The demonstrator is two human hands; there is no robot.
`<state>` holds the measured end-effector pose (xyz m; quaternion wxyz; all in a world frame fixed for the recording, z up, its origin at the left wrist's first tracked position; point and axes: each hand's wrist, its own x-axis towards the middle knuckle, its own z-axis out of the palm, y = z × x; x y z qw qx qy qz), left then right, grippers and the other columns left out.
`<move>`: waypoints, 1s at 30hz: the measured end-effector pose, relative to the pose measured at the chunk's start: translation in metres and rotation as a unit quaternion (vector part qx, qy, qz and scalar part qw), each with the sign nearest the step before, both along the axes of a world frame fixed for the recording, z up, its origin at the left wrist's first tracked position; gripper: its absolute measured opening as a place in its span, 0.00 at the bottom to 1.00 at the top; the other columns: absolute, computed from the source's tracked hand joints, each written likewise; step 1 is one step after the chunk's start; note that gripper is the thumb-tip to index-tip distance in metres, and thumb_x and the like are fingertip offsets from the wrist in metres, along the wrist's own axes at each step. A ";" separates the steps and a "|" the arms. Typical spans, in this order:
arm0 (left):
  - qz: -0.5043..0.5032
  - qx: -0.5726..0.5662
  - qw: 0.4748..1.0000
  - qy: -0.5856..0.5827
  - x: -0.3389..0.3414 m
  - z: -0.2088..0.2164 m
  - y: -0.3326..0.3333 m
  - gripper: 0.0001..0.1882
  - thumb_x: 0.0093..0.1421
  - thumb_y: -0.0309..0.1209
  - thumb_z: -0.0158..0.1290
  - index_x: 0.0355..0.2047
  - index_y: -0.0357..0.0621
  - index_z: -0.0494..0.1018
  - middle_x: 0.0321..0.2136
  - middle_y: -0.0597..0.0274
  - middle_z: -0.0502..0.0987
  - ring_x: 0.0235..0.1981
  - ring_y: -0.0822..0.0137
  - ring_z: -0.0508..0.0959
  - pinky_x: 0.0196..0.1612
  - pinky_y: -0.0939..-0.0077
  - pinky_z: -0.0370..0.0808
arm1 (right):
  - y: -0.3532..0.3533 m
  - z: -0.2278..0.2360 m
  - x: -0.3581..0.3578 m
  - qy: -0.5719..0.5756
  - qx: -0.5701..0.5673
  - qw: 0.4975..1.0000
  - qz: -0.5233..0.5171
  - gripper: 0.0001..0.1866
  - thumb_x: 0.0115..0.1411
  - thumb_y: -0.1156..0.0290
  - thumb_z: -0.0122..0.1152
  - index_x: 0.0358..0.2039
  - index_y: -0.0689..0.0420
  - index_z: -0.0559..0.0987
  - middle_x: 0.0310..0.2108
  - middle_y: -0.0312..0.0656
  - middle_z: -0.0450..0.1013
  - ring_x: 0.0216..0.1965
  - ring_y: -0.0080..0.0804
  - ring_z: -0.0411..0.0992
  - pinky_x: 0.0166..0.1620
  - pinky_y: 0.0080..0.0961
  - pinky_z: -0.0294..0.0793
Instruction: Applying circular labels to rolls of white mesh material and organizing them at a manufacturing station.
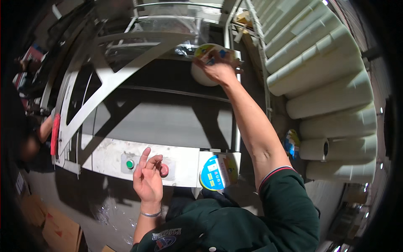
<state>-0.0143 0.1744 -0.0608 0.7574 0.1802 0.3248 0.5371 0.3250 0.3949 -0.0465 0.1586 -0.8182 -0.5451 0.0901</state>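
My right hand (218, 69) reaches forward at the end of an outstretched arm. Its fingers spread around the top of a white roll (203, 78), which stands upright on the dark surface. A colourful round label (205, 49) covers that top, partly hidden by the hand. My left hand (149, 178) is raised, palm up with fingers apart, and holds nothing. It hovers over the white panel's front edge, between a green push button (130, 164) and a red push button (164, 169). A blue and yellow round label (216, 172) lies at the panel's right end.
Large white rolls (331, 101) are stacked along the right, with another round label (291, 143) beside them. A pale metal frame (100, 90) with a red handle (55, 134) spans the left. Another person's arm (45, 128) shows there. Cardboard (61, 231) lies at lower left.
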 end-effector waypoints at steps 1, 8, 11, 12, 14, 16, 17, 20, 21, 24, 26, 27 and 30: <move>-0.019 0.010 1.000 -0.006 0.012 0.002 -0.004 0.37 0.66 0.52 0.44 0.65 0.35 0.60 0.48 0.47 0.78 0.50 0.61 0.72 0.55 0.67 0.61 | -0.007 0.006 0.013 0.030 -0.030 0.999 0.004 0.47 0.52 0.25 0.56 0.60 0.50 0.74 0.61 0.65 0.65 0.66 0.61 0.59 0.66 0.55 0.55; -0.123 0.063 0.990 -0.040 0.081 0.010 -0.048 0.36 0.68 0.50 0.43 0.66 0.35 0.60 0.48 0.48 0.77 0.54 0.60 0.72 0.64 0.62 0.56 | -0.072 0.021 0.068 0.061 0.214 0.975 -0.002 0.38 0.57 0.30 0.52 0.56 0.46 0.81 0.68 0.57 0.60 0.72 0.58 0.51 0.69 0.70 0.36; -0.157 0.077 0.984 -0.035 0.127 0.028 -0.077 0.33 0.68 0.47 0.44 0.64 0.34 0.63 0.46 0.50 0.77 0.54 0.59 0.72 0.65 0.63 0.56 | -0.182 0.034 0.184 -0.046 0.368 0.928 -0.041 0.30 0.52 0.45 0.68 0.49 0.54 0.81 0.57 0.52 0.71 0.63 0.53 0.63 0.65 0.53 0.56; -0.173 0.084 0.981 -0.027 0.142 0.029 -0.089 0.32 0.68 0.47 0.44 0.64 0.35 0.64 0.46 0.51 0.77 0.54 0.60 0.72 0.64 0.63 0.57 | -0.234 0.035 0.245 -0.080 0.392 0.915 -0.053 0.27 0.50 0.50 0.71 0.46 0.54 0.81 0.54 0.51 0.72 0.60 0.52 0.65 0.62 0.51 0.60; -0.201 0.093 0.975 -0.018 0.165 0.029 -0.108 0.30 0.69 0.46 0.44 0.62 0.35 0.65 0.45 0.52 0.77 0.53 0.60 0.73 0.63 0.64 0.59 | -0.346 0.018 0.353 -0.133 0.370 0.904 -0.169 0.21 0.49 0.59 0.70 0.40 0.58 0.81 0.48 0.51 0.75 0.53 0.52 0.69 0.57 0.45 0.66; -0.234 0.089 0.968 -0.012 0.187 0.026 -0.124 0.29 0.69 0.46 0.44 0.60 0.35 0.67 0.45 0.52 0.77 0.53 0.60 0.73 0.62 0.63 0.61 | -0.461 0.001 0.440 -0.247 0.325 0.854 -0.321 0.21 0.50 0.58 0.67 0.41 0.58 0.80 0.42 0.52 0.75 0.46 0.52 0.72 0.57 0.49 0.65; -0.253 0.080 0.964 -0.001 0.197 0.025 -0.134 0.28 0.69 0.45 0.43 0.60 0.35 0.68 0.45 0.52 0.77 0.52 0.60 0.73 0.62 0.63 0.62 | -0.512 -0.020 0.483 -0.340 0.199 0.826 -0.402 0.28 0.55 0.49 0.63 0.48 0.58 0.78 0.49 0.54 0.74 0.53 0.53 0.71 0.59 0.49 0.66; -0.276 0.049 0.959 0.033 0.257 0.024 -0.182 0.26 0.68 0.43 0.44 0.58 0.35 0.70 0.43 0.52 0.77 0.50 0.59 0.75 0.60 0.64 0.65 | -0.644 -0.035 0.579 -0.328 -0.003 0.847 -0.418 0.33 0.61 0.42 0.59 0.53 0.59 0.78 0.56 0.58 0.73 0.58 0.54 0.72 0.57 0.46 0.72; -0.289 0.046 0.954 0.059 0.277 0.026 -0.196 0.26 0.68 0.42 0.44 0.57 0.35 0.70 0.42 0.53 0.78 0.49 0.59 0.75 0.59 0.64 0.66 | -0.657 -0.042 0.587 -0.278 0.020 0.869 -0.410 0.33 0.61 0.42 0.59 0.53 0.60 0.78 0.54 0.58 0.74 0.57 0.54 0.73 0.56 0.46 0.72; -0.350 0.086 0.921 0.150 0.325 0.040 -0.221 0.24 0.65 0.38 0.49 0.55 0.33 0.71 0.40 0.55 0.78 0.45 0.64 0.76 0.56 0.69 0.69 | -0.665 0.001 0.568 -0.136 0.088 0.910 -0.382 0.30 0.59 0.46 0.63 0.50 0.59 0.79 0.44 0.58 0.78 0.45 0.52 0.78 0.48 0.42 0.75; -0.392 0.142 0.881 0.222 0.352 0.054 -0.230 0.25 0.64 0.37 0.53 0.56 0.32 0.70 0.42 0.55 0.79 0.46 0.66 0.77 0.55 0.71 0.69 | -0.662 0.044 0.537 0.076 0.134 0.907 -0.391 0.25 0.60 0.52 0.64 0.46 0.62 0.81 0.37 0.50 0.81 0.36 0.42 0.79 0.43 0.35 0.76; -0.414 0.171 0.857 0.255 0.368 0.061 -0.233 0.27 0.63 0.36 0.55 0.58 0.31 0.68 0.44 0.54 0.79 0.48 0.66 0.76 0.56 0.72 0.69 | -0.662 0.060 0.508 0.219 0.195 0.901 -0.319 0.22 0.61 0.55 0.64 0.43 0.63 0.81 0.35 0.45 0.80 0.34 0.34 0.77 0.41 0.31 0.75; -0.400 0.277 0.824 0.291 0.424 0.072 -0.245 0.36 0.60 0.41 0.60 0.64 0.33 0.65 0.58 0.50 0.73 0.63 0.59 0.69 0.67 0.65 0.61 | -0.661 0.080 0.428 0.463 0.136 0.867 -0.125 0.17 0.62 0.61 0.63 0.41 0.64 0.81 0.33 0.35 0.78 0.34 0.21 0.73 0.38 0.24 0.73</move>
